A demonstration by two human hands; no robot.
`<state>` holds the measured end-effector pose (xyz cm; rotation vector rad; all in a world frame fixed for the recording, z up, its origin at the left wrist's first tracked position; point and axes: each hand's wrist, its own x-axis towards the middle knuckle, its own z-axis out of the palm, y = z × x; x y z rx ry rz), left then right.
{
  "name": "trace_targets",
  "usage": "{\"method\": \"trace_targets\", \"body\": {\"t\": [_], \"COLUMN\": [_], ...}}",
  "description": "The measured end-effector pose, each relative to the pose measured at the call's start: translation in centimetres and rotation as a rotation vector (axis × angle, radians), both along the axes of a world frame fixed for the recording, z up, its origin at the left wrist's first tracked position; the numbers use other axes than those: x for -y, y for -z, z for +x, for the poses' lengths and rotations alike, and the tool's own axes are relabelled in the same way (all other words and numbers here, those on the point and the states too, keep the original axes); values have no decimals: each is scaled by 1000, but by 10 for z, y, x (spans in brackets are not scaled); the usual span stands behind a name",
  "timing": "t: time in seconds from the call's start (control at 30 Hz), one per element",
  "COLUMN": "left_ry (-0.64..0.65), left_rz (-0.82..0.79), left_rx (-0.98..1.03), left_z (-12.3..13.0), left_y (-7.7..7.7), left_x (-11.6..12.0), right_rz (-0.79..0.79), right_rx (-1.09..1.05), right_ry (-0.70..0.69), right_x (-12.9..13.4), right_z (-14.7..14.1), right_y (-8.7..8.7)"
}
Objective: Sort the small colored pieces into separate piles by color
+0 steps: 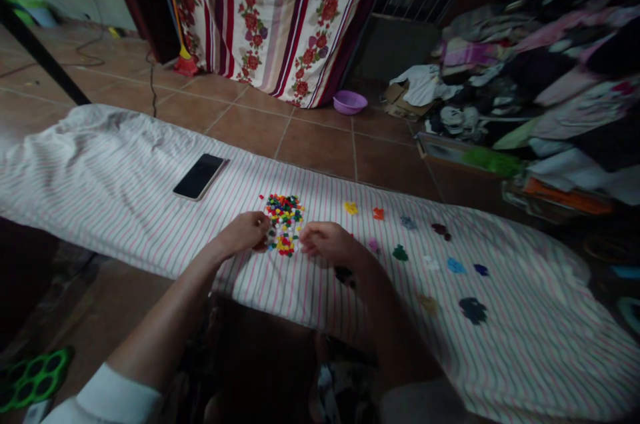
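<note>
A pile of small mixed-colour pieces [285, 216] lies on the striped cloth [240, 184]. My left hand [250, 231] is at the pile's left edge with its fingers curled together; anything inside them is too small to make out. At the right edge is my right hand [323, 241], its fingers bent and blurred, their grip unclear. Sorted by colour to the right are yellow pieces [351, 209], orange pieces [379, 213], grey pieces [408, 222], green pieces [400, 253], light blue pieces [455, 265] and several other small groups. Black pieces [344, 275] lie beside my right forearm.
A phone [200, 177] lies on the cloth left of the pile. Beyond the cloth's far edge, a purple basin [350, 102] stands on the tiled floor near a flowered curtain [280, 17]. Heaped clothes [500, 64] are at the right.
</note>
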<state>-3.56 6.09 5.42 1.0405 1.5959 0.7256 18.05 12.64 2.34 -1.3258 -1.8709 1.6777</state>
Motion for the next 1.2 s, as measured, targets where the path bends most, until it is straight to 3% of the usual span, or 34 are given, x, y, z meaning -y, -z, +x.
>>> {"method": "trace_targets", "body": {"t": [0.1,0.27,0.4,0.5,0.63,0.77,1.0,1.2], "left_ry": [98,78,9,-61,-157,-197,-228,-261], "left_rz": [-85,-31,71,111,150,165,175,193], "left_rx": [-101,-36,13,87,240,274,134,-238], "left_z": [1,12,17,16,14,10,2,-2], "left_y": [3,9,15,13,4,-2,0,12], "left_x": [7,6,0,-3,-5,-8,-13,-21], "right_rz": [-102,-81,-47,-7,15,148,471,569], "right_rx": [91,-47,-76,-128,-270,-284,-60,107], "right_ry": [-24,26,-2,66,138,182,266,238], "right_x": [7,16,14,9,3,-2,-22,-26], "right_z": [7,-7,-15,-17,-18,-19,-14,-19], "right_y": [0,-4,-13,-13,-5,9,35,40]}}
